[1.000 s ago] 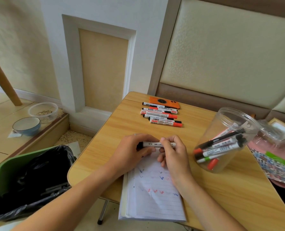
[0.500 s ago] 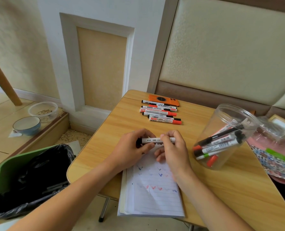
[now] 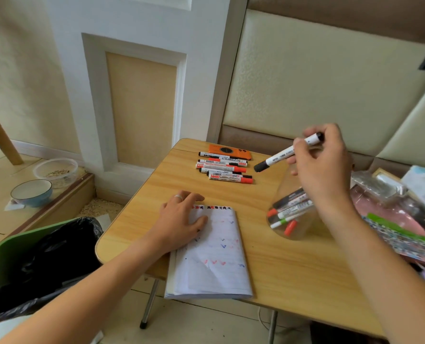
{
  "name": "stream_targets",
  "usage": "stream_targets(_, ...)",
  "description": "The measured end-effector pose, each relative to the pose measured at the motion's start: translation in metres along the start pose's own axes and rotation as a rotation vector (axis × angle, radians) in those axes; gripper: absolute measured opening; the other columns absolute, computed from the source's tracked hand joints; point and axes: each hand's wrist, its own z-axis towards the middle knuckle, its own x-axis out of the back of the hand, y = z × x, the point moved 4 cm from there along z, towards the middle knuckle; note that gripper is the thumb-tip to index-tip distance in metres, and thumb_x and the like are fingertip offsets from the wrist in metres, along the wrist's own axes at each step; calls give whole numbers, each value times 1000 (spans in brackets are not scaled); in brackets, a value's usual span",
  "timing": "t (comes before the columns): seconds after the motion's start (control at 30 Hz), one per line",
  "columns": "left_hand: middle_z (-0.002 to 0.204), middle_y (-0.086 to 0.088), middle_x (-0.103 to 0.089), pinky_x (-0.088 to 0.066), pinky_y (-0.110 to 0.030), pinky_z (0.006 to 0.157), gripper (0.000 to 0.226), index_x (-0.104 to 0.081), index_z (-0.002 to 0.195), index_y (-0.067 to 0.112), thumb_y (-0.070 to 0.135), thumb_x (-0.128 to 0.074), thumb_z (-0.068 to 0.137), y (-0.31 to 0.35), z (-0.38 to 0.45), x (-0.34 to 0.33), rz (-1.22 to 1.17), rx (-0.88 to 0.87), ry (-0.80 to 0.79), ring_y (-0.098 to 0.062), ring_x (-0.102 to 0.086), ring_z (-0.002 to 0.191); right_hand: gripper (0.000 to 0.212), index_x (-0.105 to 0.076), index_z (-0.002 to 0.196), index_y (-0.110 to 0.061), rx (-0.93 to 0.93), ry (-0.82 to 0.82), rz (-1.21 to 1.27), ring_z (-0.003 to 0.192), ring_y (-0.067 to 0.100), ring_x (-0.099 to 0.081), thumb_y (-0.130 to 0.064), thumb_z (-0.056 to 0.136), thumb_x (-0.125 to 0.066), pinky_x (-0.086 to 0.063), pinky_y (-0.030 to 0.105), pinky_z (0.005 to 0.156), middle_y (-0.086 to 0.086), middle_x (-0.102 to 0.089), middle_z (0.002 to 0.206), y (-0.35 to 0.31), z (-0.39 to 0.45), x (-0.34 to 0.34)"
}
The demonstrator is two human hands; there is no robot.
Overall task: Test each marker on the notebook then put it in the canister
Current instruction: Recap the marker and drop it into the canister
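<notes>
right hand (image 3: 322, 170): pinching a black-capped white marker (image 3: 284, 154) above the clear plastic canister (image 3: 298, 217)
left hand (image 3: 181, 219): flat, fingers relaxed, on the lined white notebook (image 3: 216, 264) on the counter (image 3: 293, 274)

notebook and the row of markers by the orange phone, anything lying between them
No: in the head view only bare wooden table lies between the notebook and the row of markers; the left hand rests on the notebook's upper left.

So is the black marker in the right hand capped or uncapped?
Capped. The black marker in the right hand has its black cap on the lower end, no tip showing.
</notes>
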Motion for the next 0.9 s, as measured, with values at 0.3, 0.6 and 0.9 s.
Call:
stream_targets(0.3, 134, 3, -46, -35, -38, 106, 50, -52, 134, 26, 49, -50, 89, 3, -1, -8, 63, 4, -12, -19, -46, 123, 14, -60, 111, -10, 40, 26, -324, 92, 28, -57, -12, 98, -55, -27, 27, 69, 9, -69, 108, 2, 26, 43)
stream_targets(0.6, 133, 4, -47, -26, -35, 107, 59, -52, 132, 29, 57, -33, 84, 6, 0, -10, 154, 21, -56, -16, -42, 125, 14, -59, 100, -2, 144, 281, -306, 80, 18, -40, -1, 93, -47, -21, 24, 66, 12, -59, 101, -5, 19, 47)
stream_targets(0.9, 130, 5, -48, -28, -35, 104, 75, -52, 131, 29, 64, -17, 75, 7, 2, -12, 201, -5, -45, -16, -42, 122, 45, -58, 81, -19, -110, -516, -684, 98, 37, -62, -40, 107, -28, -52, 43, 83, 14, -68, 92, 29, 13, 6)
